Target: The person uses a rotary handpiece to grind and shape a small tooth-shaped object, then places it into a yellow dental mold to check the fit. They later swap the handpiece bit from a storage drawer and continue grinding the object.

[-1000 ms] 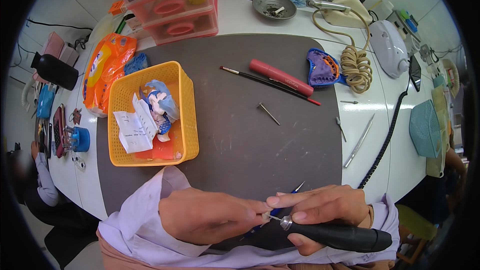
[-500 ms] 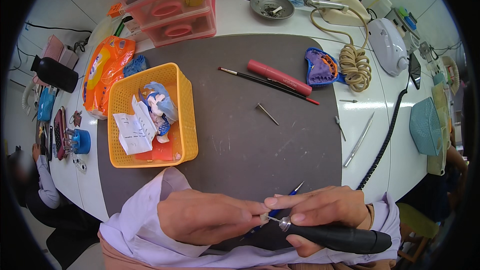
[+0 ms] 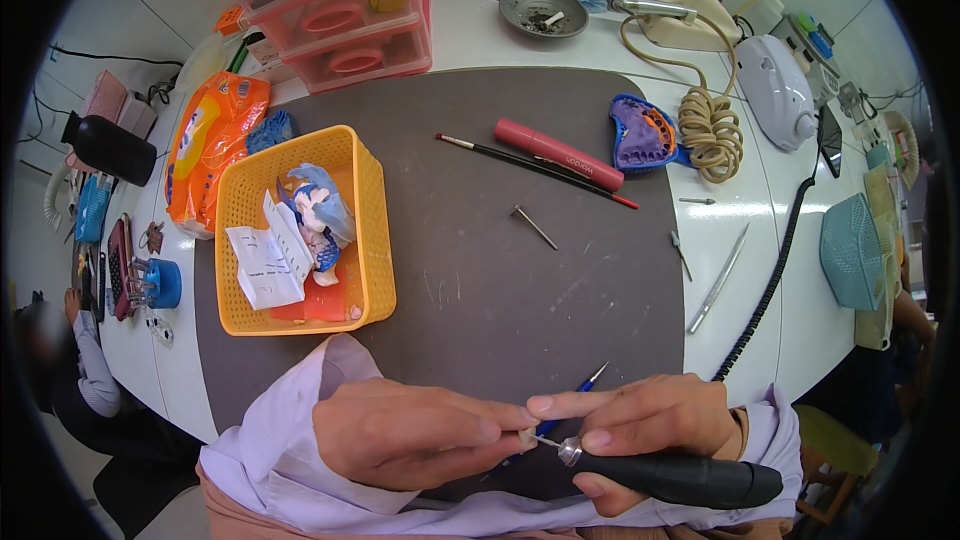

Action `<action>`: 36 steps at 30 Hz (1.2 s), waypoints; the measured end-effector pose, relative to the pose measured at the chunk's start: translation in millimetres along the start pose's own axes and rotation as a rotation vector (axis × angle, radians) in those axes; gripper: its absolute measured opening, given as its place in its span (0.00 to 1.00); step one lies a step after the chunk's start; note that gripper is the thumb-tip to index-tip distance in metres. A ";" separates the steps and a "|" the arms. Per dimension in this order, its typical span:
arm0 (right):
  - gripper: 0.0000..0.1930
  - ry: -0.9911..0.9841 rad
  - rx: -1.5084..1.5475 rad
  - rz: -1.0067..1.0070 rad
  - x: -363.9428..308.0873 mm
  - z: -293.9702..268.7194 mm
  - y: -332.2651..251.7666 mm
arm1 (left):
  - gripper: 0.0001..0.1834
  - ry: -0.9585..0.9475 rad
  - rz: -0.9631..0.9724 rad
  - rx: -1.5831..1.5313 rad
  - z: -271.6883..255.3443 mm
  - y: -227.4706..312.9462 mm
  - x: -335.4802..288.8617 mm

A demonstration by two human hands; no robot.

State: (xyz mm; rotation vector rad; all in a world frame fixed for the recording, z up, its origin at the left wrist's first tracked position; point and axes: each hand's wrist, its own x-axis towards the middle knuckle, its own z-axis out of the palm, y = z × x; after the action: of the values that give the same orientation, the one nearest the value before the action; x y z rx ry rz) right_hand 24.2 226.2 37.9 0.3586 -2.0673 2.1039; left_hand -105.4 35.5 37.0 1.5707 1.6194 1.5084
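Observation:
Near the mat's front edge, my left hand pinches a small whitish piece between thumb and fingertips; most of it is hidden. My right hand is closed around a black rotary handpiece with a silver collar. Its thin bit points left and meets the whitish piece, or comes very close to it. The right index fingertip rests against the left fingertips. Beneath both hands lies a blue pen-like tool, partly covered.
A yellow basket with paper and dental pieces stands left on the grey mat. Farther back lie a brush, a red tube and a blue impression tray. A coiled black cord runs along the right. A person sits far left.
Almost nothing differs. Both hands keep their place and grip, with only a very slight shift of the fingers around the whitish piece and handpiece.

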 end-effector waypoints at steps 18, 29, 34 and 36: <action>0.17 0.023 -0.004 -0.012 -0.1 2.1 3.9 | 0.32 0.001 0.008 -0.014 0.0 -0.9 0.1; 0.17 0.034 0.043 -0.019 3.6 2.9 1.8 | 0.10 0.090 -0.227 -0.159 3.4 4.7 -7.3; 0.18 0.039 0.060 -0.016 1.6 2.7 4.7 | 0.17 0.053 -0.151 -0.101 2.9 2.5 -5.1; 0.18 0.028 0.087 0.029 0.9 1.8 1.2 | 0.31 -0.051 -0.018 0.013 -2.7 1.0 2.2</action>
State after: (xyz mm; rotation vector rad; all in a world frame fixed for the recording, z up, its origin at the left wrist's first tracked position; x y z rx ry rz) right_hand 23.1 224.3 37.0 0.3112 -1.9823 2.2076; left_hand -108.0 36.2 39.5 1.5845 1.6140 1.4400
